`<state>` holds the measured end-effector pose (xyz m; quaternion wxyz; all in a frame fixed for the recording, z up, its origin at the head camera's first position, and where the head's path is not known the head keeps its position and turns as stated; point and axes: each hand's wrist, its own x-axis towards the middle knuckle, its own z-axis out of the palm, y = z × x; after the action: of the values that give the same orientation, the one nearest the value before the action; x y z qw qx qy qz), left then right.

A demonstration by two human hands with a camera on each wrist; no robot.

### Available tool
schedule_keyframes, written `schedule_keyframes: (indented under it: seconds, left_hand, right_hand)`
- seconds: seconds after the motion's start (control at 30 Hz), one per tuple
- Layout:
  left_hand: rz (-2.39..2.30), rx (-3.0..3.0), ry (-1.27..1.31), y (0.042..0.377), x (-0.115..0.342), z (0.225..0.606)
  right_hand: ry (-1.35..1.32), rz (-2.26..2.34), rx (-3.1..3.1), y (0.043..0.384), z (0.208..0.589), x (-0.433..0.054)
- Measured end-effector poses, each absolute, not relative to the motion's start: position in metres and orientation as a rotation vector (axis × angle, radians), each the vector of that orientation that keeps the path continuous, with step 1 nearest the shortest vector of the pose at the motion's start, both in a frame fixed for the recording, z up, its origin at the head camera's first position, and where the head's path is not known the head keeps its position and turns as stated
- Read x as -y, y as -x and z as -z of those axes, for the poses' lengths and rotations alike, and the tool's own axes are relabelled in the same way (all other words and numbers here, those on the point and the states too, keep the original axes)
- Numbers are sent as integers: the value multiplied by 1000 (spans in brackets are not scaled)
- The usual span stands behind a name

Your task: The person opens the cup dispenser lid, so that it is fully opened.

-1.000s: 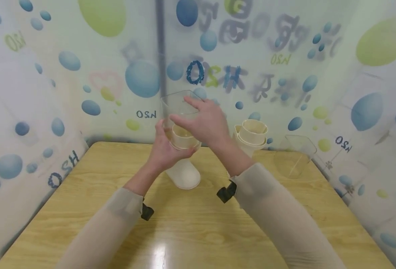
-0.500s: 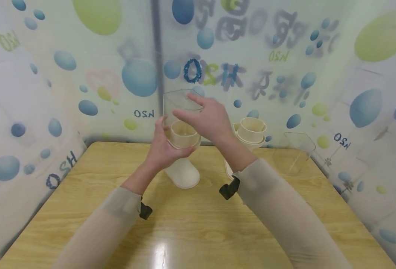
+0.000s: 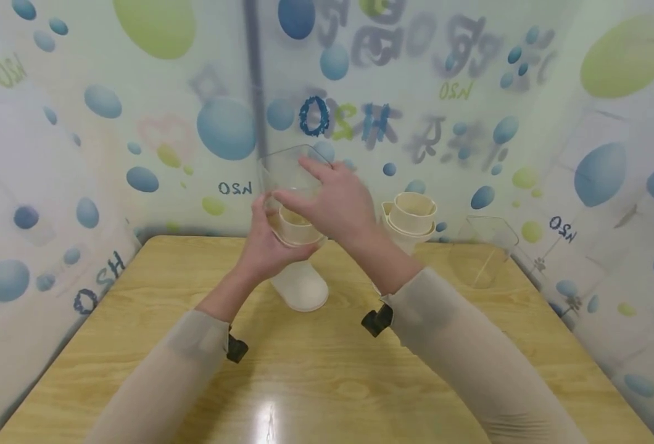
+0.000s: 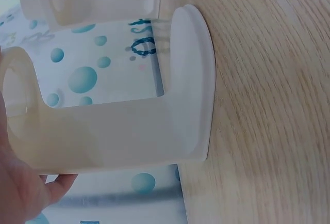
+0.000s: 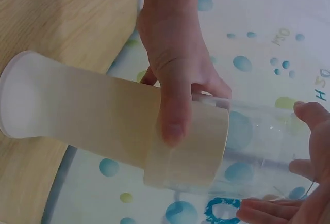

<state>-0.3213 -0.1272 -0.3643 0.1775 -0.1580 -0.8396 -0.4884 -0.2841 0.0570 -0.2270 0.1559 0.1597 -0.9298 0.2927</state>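
Note:
A cream plastic stand (image 3: 305, 288) with a broad foot and a ring-shaped top stands on the table. My left hand (image 3: 263, 250) grips it just below the ring, the thumb across the near side. Over the ring (image 5: 201, 144) sits a clear plastic container (image 5: 263, 146), its lower end around the ring. My right hand (image 3: 342, 200) holds the container near its upper rim, thumb and fingers spread to opposite sides. In the right wrist view those fingers (image 5: 270, 211) lie along the clear wall. The left fingers behind the stand are partly hidden.
To the right stands a second cream stand (image 3: 411, 216), its lower part hidden behind my right forearm. Another clear container (image 3: 479, 259) stands near the table's back right corner. A wall (image 3: 194, 74) printed with blue and green dots rises behind the wooden table (image 3: 316, 382).
The right hand has turned the clear container slightly one way and back, with its rim now leaning a little left. My left hand keeps its grip on the stand. The head view has shifted slightly.

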Motion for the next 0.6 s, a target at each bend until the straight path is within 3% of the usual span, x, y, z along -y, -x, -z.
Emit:
schedule_keyframes:
  seconds: [0.23,0.6]
  left_hand:
    - [1395,2379,450,322,128,365]
    - [1457,2371,499,325,133,365]
  right_hand:
    - [-336,-1137,2590,290,229,-67]
    - [-446,-1025,2429,272,219,-73]
